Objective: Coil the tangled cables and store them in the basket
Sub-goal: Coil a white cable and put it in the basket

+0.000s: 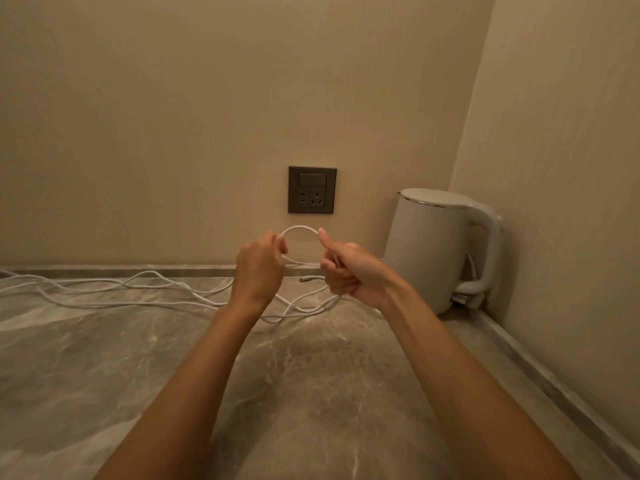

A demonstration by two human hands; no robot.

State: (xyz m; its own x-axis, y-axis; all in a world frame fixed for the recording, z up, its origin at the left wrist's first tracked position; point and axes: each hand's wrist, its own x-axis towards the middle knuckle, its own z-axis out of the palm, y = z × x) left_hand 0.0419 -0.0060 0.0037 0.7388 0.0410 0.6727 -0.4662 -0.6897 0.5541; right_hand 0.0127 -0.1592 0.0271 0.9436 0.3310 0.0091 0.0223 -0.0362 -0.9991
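**A:** How do the arms lie?

**B:** Both bare forearms reach forward from the lower edge and come close together in the middle. The hands are raised above the surface, in front of the wall.

**A:** And what do the hands do?

**B:** The left hand (258, 268) has its fingers curled and pinches a thin white cable (300, 229) at the left end of a small loop. The right hand (349, 271) grips the same cable in a fist at the right end, with the thumb pointing up. The loop arches between the two hands, and a lower strand also runs from one to the other.

**A:** Where is the rest of the cable?

**B:** Several strands hang from under the right hand down to the grey marble-patterned countertop (311, 375). The long slack lies there in loose, crossing curves toward the left edge. A small connector end (306, 279) lies on the counter below the hands.

**A:** And the room?

**B:** A dark square wall socket (312, 189) sits on the beige wall (173, 116) just above the loop. A white electric kettle (429, 251) stands in the right corner, near the right hand but apart from it.
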